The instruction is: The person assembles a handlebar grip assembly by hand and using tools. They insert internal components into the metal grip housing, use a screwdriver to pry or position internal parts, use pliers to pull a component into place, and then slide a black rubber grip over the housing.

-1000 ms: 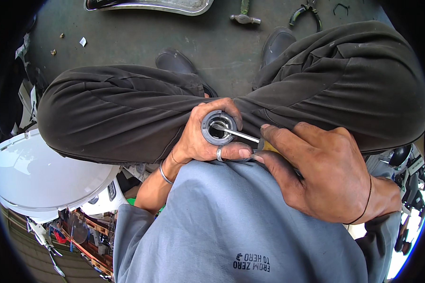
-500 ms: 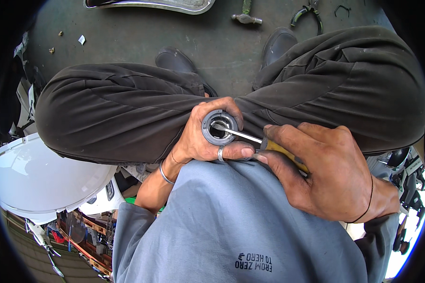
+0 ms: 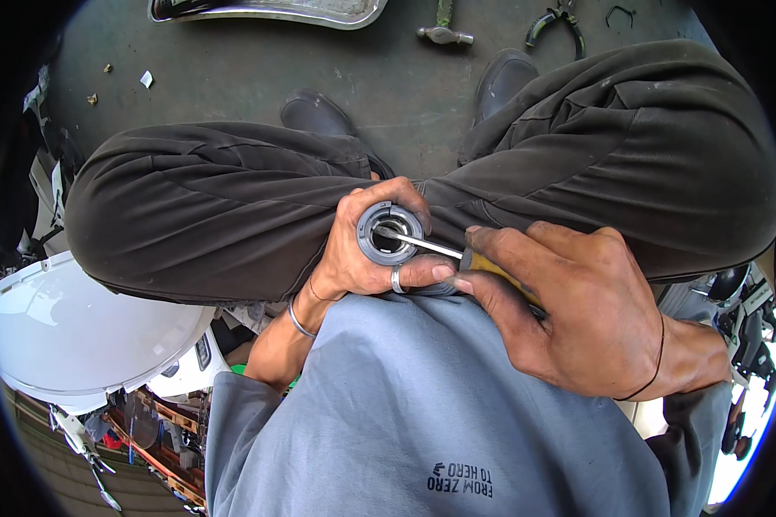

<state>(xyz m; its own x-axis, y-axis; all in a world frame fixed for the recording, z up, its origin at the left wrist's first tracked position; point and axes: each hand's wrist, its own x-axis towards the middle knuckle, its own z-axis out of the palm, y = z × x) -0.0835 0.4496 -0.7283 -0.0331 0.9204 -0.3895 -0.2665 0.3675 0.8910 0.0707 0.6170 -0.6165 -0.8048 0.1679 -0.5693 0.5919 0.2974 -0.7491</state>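
Observation:
In front of my belly, my left hand is wrapped round a dark grey metal tube, its open ringed end facing up. The tube's lower part is hidden by the hand and shirt. My right hand grips the yellow and black handle of a screwdriver. Its shiny shaft slants leftward across the tube's rim, and the tip sits inside the opening. My left thumb lies close to the right fingertips, beside the front of the handle.
On the dark floor ahead lie a metal tray, a ball-peen hammer, pliers and a small open ring clip. A white rounded panel stands at my left. My knees flank the work.
Both hands, with the tube and screwdriver, have shifted slightly left in the picture. The screwdriver tip stays inside the tube's opening, and both grips are kept.

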